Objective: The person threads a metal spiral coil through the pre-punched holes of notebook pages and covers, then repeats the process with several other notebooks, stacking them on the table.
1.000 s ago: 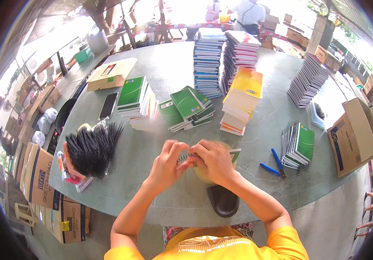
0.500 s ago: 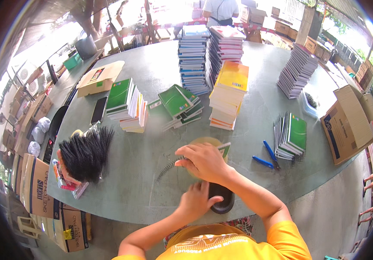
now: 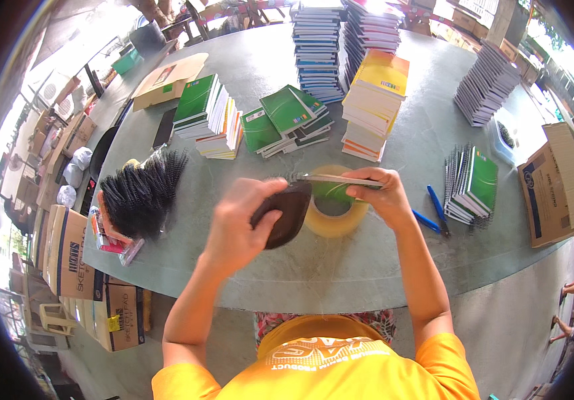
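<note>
In my right hand (image 3: 383, 193) is a small notebook (image 3: 343, 179), tilted almost edge-on, with thumb and fingers pinching its right end. A black wire coil (image 3: 293, 177) shows at the notebook's left end, close to the fingertips of my left hand (image 3: 240, 213). That hand is slightly blurred; its fingers are bent, and its thumb lies across a dark brown, rounded, smooth object (image 3: 287, 217) whose kind I cannot make out. Below the notebook, a wide roll of clear yellowish tape (image 3: 333, 225) lies on the table, partly covered.
Green notebooks (image 3: 287, 113), a yellow-covered stack (image 3: 373, 100) and taller stacks (image 3: 318, 53) stand farther back. Black coils (image 3: 140, 193) are heaped at left. On the right are blue-handled pliers (image 3: 437, 212), coil-edged notebooks (image 3: 470, 183) and an open carton (image 3: 553, 187).
My hands have drawn apart and the notebook is now raised in my right hand. The dark brown object has moved from the table's front edge to beside my left hand. The view has shifted.
</note>
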